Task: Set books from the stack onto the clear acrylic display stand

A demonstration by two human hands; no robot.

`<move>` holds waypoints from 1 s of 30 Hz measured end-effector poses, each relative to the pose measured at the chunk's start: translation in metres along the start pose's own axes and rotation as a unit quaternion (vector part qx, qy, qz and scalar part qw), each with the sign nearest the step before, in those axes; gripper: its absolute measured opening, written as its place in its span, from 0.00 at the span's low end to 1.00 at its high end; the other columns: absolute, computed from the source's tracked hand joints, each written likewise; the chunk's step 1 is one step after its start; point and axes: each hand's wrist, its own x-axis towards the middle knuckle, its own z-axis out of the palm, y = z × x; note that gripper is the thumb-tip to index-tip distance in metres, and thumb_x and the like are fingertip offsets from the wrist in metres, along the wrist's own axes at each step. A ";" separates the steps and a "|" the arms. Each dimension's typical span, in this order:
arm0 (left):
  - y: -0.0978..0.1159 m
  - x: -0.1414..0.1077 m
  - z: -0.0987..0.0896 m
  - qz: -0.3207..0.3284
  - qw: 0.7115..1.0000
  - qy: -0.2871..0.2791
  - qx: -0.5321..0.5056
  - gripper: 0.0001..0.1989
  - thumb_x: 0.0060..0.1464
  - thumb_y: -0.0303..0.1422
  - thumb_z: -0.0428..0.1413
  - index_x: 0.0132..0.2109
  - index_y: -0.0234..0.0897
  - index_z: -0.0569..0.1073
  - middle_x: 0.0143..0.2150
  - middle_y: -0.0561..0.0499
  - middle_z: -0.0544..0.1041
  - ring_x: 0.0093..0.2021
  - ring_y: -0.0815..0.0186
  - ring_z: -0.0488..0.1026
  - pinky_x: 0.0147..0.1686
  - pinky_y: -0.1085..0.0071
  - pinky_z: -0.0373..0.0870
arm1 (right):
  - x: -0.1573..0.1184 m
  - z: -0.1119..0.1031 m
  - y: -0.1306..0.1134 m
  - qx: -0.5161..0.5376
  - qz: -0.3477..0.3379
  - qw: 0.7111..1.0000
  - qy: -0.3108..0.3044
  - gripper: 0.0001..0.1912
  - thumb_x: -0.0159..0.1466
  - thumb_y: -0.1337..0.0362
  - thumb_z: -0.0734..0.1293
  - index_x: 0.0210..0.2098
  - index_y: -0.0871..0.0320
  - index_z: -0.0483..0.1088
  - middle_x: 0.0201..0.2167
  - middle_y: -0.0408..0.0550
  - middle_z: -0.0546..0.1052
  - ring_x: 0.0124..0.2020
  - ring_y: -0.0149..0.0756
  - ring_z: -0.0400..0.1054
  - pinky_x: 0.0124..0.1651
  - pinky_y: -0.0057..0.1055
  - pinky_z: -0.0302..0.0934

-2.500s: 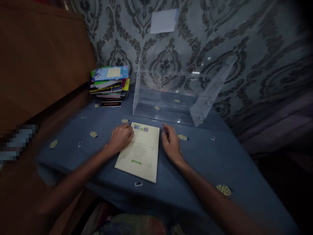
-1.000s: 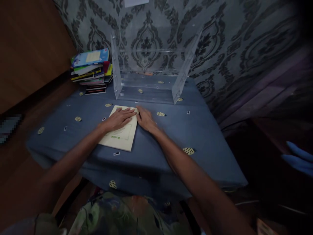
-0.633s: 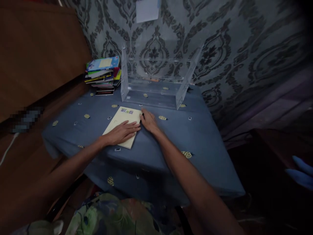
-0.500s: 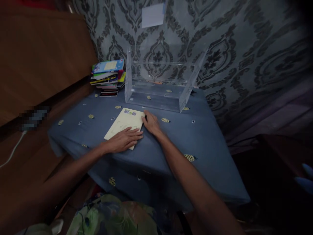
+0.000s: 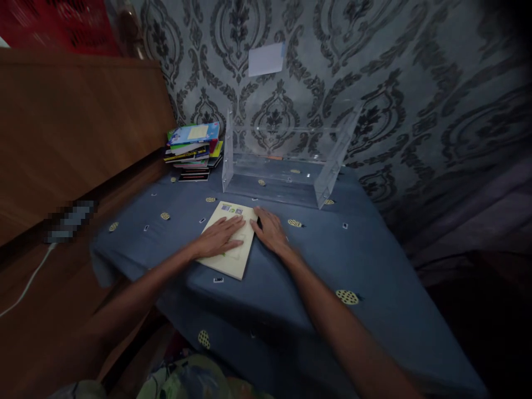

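Note:
A thin cream-coloured book (image 5: 233,269) with small printed pictures along its top lies flat on the blue tablecloth (image 5: 374,310). My left hand (image 5: 220,237) rests palm down on its cover, fingers stretched out and hiding the middle. At the book's upper right edge, my right hand (image 5: 271,230) lies on its side with the thumb against the edge and the fingers apart from the thumb. Between thumb and fingers shows a small dark patch; I cannot tell whether it is a shadow or a thing.
A clear acrylic rack (image 5: 276,188) stands on the table against the patterned wall. Left of it is a stack of books (image 5: 193,152). A wooden cabinet (image 5: 78,122) borders the table's left side. A white cable (image 5: 31,282) hangs at far left.
My left hand has slid up the cover toward the printed pictures, uncovering the book's lower part. My right hand stays at the right edge. The camera view has tilted upward.

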 end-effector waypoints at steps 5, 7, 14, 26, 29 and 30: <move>-0.053 0.036 -0.004 -0.058 0.998 0.024 -0.011 0.29 0.71 0.44 0.40 0.73 0.36 0.54 0.75 0.43 0.51 0.75 0.61 0.44 0.72 0.57 0.42 | -0.002 -0.004 -0.002 -0.032 0.001 0.999 0.008 0.22 0.67 0.61 0.60 0.58 0.61 0.70 0.60 0.61 0.73 0.64 0.54 0.64 0.64 0.57 0.57; -0.065 0.045 -0.005 -0.057 0.997 0.031 -0.031 0.28 0.71 0.41 0.40 0.72 0.36 0.56 0.74 0.43 0.54 0.75 0.61 0.46 0.71 0.58 0.45 | -0.004 -0.004 -0.008 -0.058 -0.010 0.998 0.008 0.20 0.67 0.62 0.59 0.55 0.61 0.72 0.59 0.62 0.74 0.64 0.55 0.64 0.65 0.61 0.55; -0.092 0.067 0.000 -0.032 0.990 0.078 -0.108 0.21 0.70 0.31 0.43 0.65 0.37 0.69 0.66 0.48 0.71 0.66 0.66 0.66 0.65 0.69 0.60 | -0.020 0.029 -0.065 -0.019 -0.210 0.977 -0.042 0.24 0.70 0.60 0.56 0.63 0.53 0.68 0.59 0.56 0.75 0.62 0.50 0.67 0.62 0.58 0.62; -0.098 0.063 -0.018 -0.055 0.977 0.030 -0.202 0.22 0.70 0.31 0.42 0.66 0.35 0.67 0.64 0.50 0.73 0.63 0.61 0.70 0.59 0.67 0.66 | -0.001 0.037 -0.112 0.010 -0.330 0.906 -0.265 0.31 0.70 0.53 0.63 0.71 0.47 0.56 0.69 0.45 0.63 0.67 0.47 0.62 0.67 0.49 0.60; -0.099 0.064 -0.020 -0.068 0.975 0.020 -0.209 0.22 0.70 0.31 0.43 0.67 0.37 0.65 0.65 0.52 0.71 0.64 0.62 0.68 0.60 0.68 0.65 | 0.012 0.033 -0.104 0.001 -0.313 0.906 -0.285 0.29 0.70 0.51 0.62 0.69 0.47 0.60 0.68 0.46 0.63 0.67 0.50 0.61 0.67 0.53 0.60; -0.099 0.064 -0.021 -0.068 0.974 0.017 -0.214 0.22 0.70 0.31 0.43 0.67 0.37 0.65 0.66 0.52 0.71 0.65 0.63 0.68 0.60 0.69 0.64 | 0.015 0.034 -0.100 -0.003 -0.307 0.909 -0.280 0.28 0.70 0.51 0.61 0.68 0.48 0.61 0.68 0.46 0.63 0.67 0.50 0.61 0.66 0.53 0.61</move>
